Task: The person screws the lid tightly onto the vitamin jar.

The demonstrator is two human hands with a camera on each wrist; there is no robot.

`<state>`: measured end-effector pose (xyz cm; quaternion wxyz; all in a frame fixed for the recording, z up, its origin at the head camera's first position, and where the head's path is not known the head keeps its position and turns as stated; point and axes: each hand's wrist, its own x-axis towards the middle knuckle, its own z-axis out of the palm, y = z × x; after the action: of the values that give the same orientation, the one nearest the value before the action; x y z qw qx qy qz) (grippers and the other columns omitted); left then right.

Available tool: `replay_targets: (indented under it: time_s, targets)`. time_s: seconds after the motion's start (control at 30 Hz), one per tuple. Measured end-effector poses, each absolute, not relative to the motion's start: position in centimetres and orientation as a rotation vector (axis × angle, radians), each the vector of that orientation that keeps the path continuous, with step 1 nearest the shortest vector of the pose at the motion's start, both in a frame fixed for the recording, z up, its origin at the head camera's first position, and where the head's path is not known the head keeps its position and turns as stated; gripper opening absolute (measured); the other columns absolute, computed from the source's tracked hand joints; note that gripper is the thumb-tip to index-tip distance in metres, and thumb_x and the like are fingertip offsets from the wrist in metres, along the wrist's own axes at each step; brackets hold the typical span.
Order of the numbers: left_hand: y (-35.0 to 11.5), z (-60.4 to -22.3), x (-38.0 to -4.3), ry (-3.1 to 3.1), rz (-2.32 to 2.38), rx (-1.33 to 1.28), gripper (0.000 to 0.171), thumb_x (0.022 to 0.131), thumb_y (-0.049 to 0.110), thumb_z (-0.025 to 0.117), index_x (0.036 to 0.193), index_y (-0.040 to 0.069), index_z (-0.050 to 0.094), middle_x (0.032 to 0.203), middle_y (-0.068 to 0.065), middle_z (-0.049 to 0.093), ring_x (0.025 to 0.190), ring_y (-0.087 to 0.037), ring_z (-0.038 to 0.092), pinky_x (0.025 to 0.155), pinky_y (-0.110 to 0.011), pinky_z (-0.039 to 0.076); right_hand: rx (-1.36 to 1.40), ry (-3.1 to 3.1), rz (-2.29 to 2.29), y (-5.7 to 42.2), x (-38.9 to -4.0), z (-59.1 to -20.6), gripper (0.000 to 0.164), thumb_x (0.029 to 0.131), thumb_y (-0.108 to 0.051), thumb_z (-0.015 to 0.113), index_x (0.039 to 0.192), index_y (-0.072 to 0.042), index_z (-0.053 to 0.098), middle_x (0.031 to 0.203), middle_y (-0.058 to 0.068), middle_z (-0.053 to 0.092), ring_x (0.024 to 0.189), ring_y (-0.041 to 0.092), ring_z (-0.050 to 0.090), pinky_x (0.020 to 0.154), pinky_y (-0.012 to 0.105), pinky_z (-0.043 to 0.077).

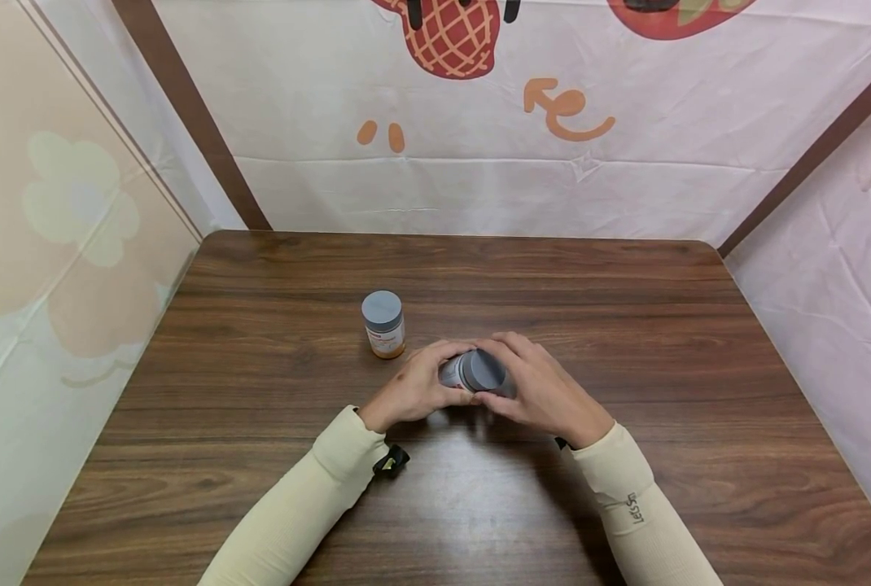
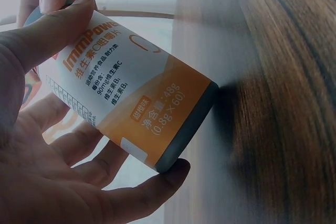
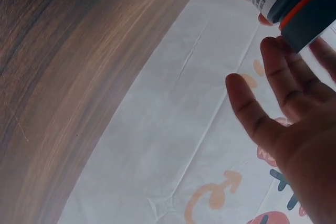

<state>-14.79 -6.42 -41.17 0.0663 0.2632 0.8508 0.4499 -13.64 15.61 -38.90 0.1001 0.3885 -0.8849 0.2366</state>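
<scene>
A white and orange vitamin C tablet bottle (image 2: 123, 80) is tilted over the table between both hands. Its base edge is close to the wood; I cannot tell whether it touches. My left hand (image 1: 419, 382) grips the bottle's body, with the thumb across the label and a fingertip at the base. At the other end is a dark grey lid (image 1: 485, 370), a red-orange band showing below it in the right wrist view. My right hand (image 1: 541, 392) holds the lid between thumb and fingers, while some fingers stretch free of it. A similar grey-lidded bottle (image 1: 385, 325) stands upright beyond my left hand.
Everything is on or above a brown wood-grain table (image 1: 626, 325) with rounded far corners. A white printed cloth (image 1: 479, 187) hangs behind the far edge, and more cloth hangs at both sides. A black strap (image 1: 391, 461) shows at the left wrist.
</scene>
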Motion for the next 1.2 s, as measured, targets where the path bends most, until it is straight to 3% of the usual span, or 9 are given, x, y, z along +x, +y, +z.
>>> replay_targets:
  time_s: [0.23,0.67,0.77,0.93,1.07,1.2]
  targets:
    - [-6.35,-41.24,-14.81,2.609,1.339,0.826,0.064,0.074,0.02,0.091,0.13,0.008,0.063,0.123,-0.008,0.066,0.108,-0.023,0.06,0.093,-0.045,0.048,1.284,-2.537,0.714,15.77,-13.92,-38.98,0.061,0.081,-0.015,0.077,0.138,-0.006,0.055,0.131,0.008,0.057,0.116,0.023,0.055,0.089,0.045,0.047]
    - [-6.21,-40.96,-14.81,2.588,1.337,0.808,0.065,0.076,0.017,0.089,0.134,0.006,0.061,0.128,-0.011,0.064,0.111,-0.025,0.059,0.094,-0.045,0.047,1.087,-2.632,0.713,15.49,-13.55,-38.92,0.056,0.084,-0.034,0.081,0.128,-0.006,0.061,0.113,0.005,0.061,0.094,0.017,0.058,0.079,0.041,0.048]
    - [-6.15,-40.94,-14.85,2.592,1.341,0.805,0.064,0.076,0.017,0.09,0.132,0.005,0.062,0.128,-0.011,0.064,0.112,-0.025,0.059,0.094,-0.044,0.047,1.099,-2.631,0.69,15.57,-13.6,-38.88,0.06,0.084,-0.034,0.081,0.132,-0.007,0.058,0.118,0.007,0.06,0.1,0.019,0.058,0.08,0.042,0.048]
    - [-6.09,-41.04,-14.9,2.582,1.365,0.822,0.063,0.074,0.016,0.091,0.13,0.006,0.063,0.129,-0.01,0.064,0.115,-0.025,0.059,0.098,-0.042,0.045,1.233,-2.554,0.698,15.88,-13.82,-38.9,0.062,0.081,-0.019,0.079,0.137,-0.006,0.055,0.13,0.01,0.057,0.116,0.026,0.056,0.087,0.047,0.048]
    - [-6.14,-41.13,-14.84,2.582,1.361,0.824,0.063,0.074,0.017,0.091,0.129,0.007,0.064,0.129,-0.01,0.064,0.116,-0.025,0.059,0.098,-0.042,0.046,1.281,-2.519,0.711,15.9,-13.89,-39.07,0.059,0.08,-0.013,0.077,0.134,-0.005,0.057,0.127,0.008,0.058,0.114,0.024,0.057,0.087,0.046,0.048]
    - [-6.17,-41.16,-14.81,2.57,1.364,0.816,0.063,0.075,0.015,0.09,0.131,0.007,0.063,0.13,-0.01,0.063,0.116,-0.025,0.058,0.097,-0.043,0.046,1.211,-2.56,0.699,15.72,-13.77,-39.1,0.057,0.082,-0.021,0.079,0.134,-0.007,0.058,0.122,0.007,0.06,0.108,0.021,0.058,0.084,0.043,0.048]
